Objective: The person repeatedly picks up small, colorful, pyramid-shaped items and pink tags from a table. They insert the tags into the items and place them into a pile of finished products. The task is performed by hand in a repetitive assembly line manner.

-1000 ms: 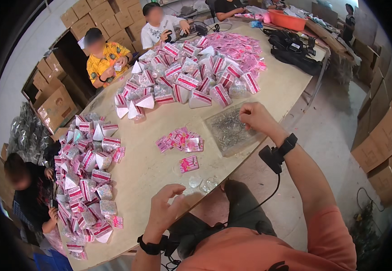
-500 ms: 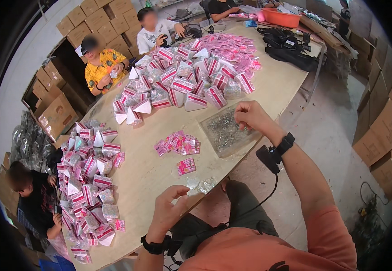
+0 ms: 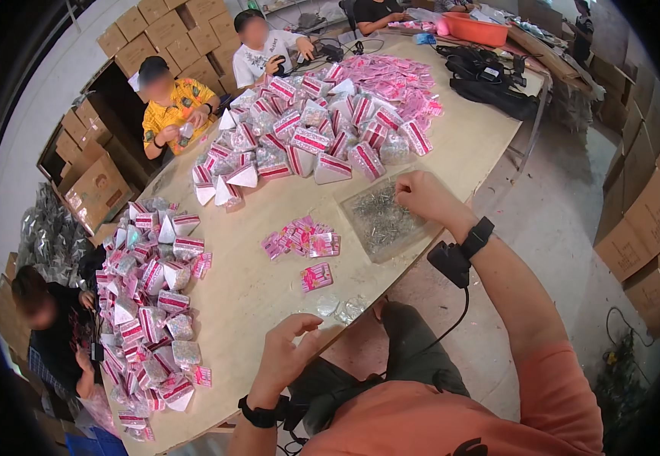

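My right hand (image 3: pixel 425 199) is over a shallow clear tray (image 3: pixel 397 251), its fingers curled together at the pile of small silvery metal pieces (image 3: pixel 375 220) inside. Whatever those fingers hold is hidden. My left hand (image 3: pixel 288 349) hovers at the table's near edge, thumb and forefinger apart, with nothing visible between them. Close beside it lie small clear plastic pouches (image 3: pixel 351 310). One pink printed card (image 3: pixel 316 277) lies flat beyond the left hand. Farther up, several similar cards (image 3: pixel 299 237) form a loose, overlapping heap left of the tray.
Filled packets with pink-striped tops make a big heap (image 3: pixel 307 140) at the far side and another (image 3: pixel 151 304) at the left. Flat pink packets (image 3: pixel 390 80) lie behind. A black bag (image 3: pixel 489 83) and an orange basin (image 3: pixel 476 30) are farther off. Several co-workers sit around the table (image 3: pixel 254 304).
My right hand has turned slightly over the tray, its fingers lower toward the metal pieces. The left hand has barely shifted. At the left, the co-workers' hands have moved a little.
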Available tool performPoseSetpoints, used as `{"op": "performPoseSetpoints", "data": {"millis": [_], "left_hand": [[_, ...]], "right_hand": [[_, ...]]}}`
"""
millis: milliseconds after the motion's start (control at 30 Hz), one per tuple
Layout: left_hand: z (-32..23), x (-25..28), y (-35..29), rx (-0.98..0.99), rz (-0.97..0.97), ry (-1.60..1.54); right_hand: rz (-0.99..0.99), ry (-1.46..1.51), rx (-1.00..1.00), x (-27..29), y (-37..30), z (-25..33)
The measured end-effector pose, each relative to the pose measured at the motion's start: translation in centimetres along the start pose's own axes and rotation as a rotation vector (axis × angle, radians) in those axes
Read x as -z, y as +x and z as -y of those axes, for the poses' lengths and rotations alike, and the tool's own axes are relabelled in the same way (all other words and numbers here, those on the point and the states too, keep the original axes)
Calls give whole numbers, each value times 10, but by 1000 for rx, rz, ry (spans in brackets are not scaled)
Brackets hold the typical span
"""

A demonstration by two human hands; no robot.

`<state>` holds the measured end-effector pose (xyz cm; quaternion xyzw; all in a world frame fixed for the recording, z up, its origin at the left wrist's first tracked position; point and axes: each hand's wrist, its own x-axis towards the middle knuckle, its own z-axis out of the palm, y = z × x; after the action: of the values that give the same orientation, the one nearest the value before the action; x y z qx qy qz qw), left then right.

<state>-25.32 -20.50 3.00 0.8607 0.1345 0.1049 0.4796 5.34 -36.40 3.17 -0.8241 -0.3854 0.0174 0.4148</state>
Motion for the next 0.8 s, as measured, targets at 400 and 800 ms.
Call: {"op": "performPoseSetpoints", "data": {"millis": [400, 800], "left_hand": [[-12, 4, 10, -58, 5, -1], [-49, -7, 91, -50, 16, -173]], "right_hand": [[-55, 66, 81, 5, -4, 18], [64, 566, -197, 11, -1, 15]]}}
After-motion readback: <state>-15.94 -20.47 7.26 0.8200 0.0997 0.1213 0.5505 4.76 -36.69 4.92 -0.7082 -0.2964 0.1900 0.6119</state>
